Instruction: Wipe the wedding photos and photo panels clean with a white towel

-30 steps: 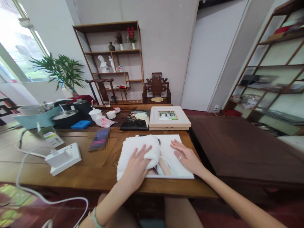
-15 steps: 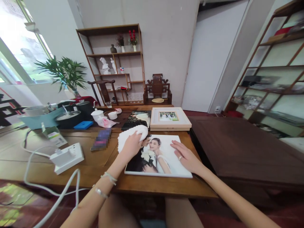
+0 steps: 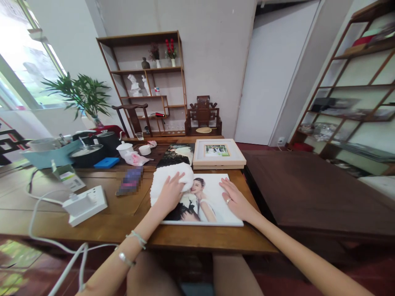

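Note:
A wedding photo panel [image 3: 210, 207] lies flat at the table's front edge, showing a couple in dark and white clothes. My left hand [image 3: 170, 192] presses a folded white towel [image 3: 160, 181] onto its upper left part, with the fingers curved over the cloth. The towel hides that corner and part of the picture. On the panel's right side rests my right hand [image 3: 236, 200], flat with fingers stretched out and a ring on one finger. Just behind are a dark photo panel [image 3: 173, 156] and a light wooden picture frame [image 3: 220, 154].
To the left are a white power strip [image 3: 84, 205] with trailing cables, a small opened box [image 3: 69, 176] and a pixelated phone-like object [image 3: 130, 181]. Farther back stand a blue box [image 3: 106, 163], a white lidded cup [image 3: 124, 149] and a black kettle [image 3: 108, 142]. A dark brown table [image 3: 308, 189] adjoins at right.
The towel under my left hand has spread and shifted downward, covering more of the panel's left side. My right hand stays on the panel. The whole view has shifted slightly left.

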Available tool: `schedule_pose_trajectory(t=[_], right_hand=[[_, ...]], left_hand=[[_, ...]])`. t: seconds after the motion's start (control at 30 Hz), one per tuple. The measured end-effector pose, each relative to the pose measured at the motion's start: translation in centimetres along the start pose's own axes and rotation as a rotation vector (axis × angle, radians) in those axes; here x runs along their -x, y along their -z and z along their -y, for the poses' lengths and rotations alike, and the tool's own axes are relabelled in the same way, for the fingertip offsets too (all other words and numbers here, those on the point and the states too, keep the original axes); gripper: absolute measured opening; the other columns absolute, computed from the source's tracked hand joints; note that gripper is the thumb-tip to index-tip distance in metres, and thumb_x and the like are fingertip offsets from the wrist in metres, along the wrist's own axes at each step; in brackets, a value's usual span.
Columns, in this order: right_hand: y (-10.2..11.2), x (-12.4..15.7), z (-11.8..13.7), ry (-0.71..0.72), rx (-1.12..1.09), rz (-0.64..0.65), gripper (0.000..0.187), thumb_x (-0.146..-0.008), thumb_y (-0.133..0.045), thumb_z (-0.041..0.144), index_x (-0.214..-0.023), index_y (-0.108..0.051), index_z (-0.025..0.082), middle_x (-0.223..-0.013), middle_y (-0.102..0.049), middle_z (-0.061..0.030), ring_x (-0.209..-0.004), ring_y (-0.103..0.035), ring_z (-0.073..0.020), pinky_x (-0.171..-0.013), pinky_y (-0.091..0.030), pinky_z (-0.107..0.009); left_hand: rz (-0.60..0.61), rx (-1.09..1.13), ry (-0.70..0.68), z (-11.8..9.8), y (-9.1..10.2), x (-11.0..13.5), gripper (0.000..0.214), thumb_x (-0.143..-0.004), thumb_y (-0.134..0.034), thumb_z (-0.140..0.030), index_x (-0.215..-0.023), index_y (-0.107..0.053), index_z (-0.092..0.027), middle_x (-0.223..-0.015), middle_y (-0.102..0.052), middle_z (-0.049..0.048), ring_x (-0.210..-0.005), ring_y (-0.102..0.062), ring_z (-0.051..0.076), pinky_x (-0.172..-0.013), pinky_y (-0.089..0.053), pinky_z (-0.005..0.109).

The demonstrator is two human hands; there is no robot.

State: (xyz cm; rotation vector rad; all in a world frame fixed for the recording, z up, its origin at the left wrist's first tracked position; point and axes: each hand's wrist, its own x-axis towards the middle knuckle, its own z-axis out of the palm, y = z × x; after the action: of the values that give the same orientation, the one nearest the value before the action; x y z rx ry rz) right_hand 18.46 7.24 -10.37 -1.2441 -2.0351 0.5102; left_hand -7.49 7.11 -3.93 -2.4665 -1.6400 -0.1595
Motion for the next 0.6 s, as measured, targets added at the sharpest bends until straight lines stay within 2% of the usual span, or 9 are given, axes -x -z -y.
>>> schedule_pose_trajectory(t=[0.17,0.3,0.37,0.43,0.6], right_hand=[[0.1,0.0,0.0,-0.018,-0.003,0.014,0.048,-0.090,-0.036,0.029,-0.134,-0.046,0.011,-0.147,-0.036,-0.0137,-0.140,-0.023,-0.0242,-0.115,-0.019,-0.048],[0.2,-0.1,-0.1,-0.014,0.002,0.021,0.049,-0.090,-0.038,0.029,-0.132,-0.048,0.006,-0.146,-0.037,-0.0167,-0.139,-0.024,-0.0253,-0.116,-0.018,-0.046],[0.2,-0.2,-0.2,-0.008,-0.008,0.011,0.048,-0.089,-0.038,0.029,-0.131,-0.050,0.007,-0.145,-0.039,-0.0159,-0.139,-0.026,-0.0256,-0.115,-0.019,-0.047],[0.2,-0.3,-0.5,0.005,-0.021,-0.006,0.046,-0.089,-0.038,0.029,-0.130,-0.052,0.012,-0.144,-0.042,-0.0129,-0.138,-0.029,-0.0250,-0.115,-0.021,-0.048],[0.1,-0.5,-1.3,0.053,-0.031,-0.035,0.043,-0.089,-0.041,0.030,-0.128,-0.054,0.020,-0.141,-0.046,-0.0087,-0.136,-0.033,-0.0255,-0.113,-0.023,-0.052]], left_hand=[[0.129,0.064,-0.112,-5.1,2.8,4.8,0.031,-0.078,-0.045,-0.002,-0.098,-0.066,-0.014,-0.144,-0.039,0.0127,-0.135,-0.030,0.031,-0.107,-0.029,0.053],[0.179,0.180,-0.231,-7.8,4.4,8.5,0.030,-0.074,-0.049,-0.001,-0.091,-0.066,-0.019,-0.146,-0.036,0.0052,-0.137,-0.028,0.027,-0.110,-0.025,0.050],[0.173,0.200,-0.230,-7.8,4.4,8.9,0.030,-0.074,-0.049,-0.002,-0.092,-0.066,-0.020,-0.147,-0.036,0.0038,-0.137,-0.028,0.025,-0.111,-0.025,0.048],[0.153,0.203,-0.198,-6.8,4.0,8.2,0.029,-0.078,-0.048,-0.004,-0.096,-0.066,-0.019,-0.145,-0.038,0.0052,-0.136,-0.029,0.025,-0.111,-0.026,0.047],[0.051,0.135,-0.002,-2.5,2.1,3.2,0.028,-0.084,-0.047,-0.012,-0.106,-0.063,-0.015,-0.138,-0.046,0.0142,-0.128,-0.043,0.026,-0.107,-0.032,0.044]])
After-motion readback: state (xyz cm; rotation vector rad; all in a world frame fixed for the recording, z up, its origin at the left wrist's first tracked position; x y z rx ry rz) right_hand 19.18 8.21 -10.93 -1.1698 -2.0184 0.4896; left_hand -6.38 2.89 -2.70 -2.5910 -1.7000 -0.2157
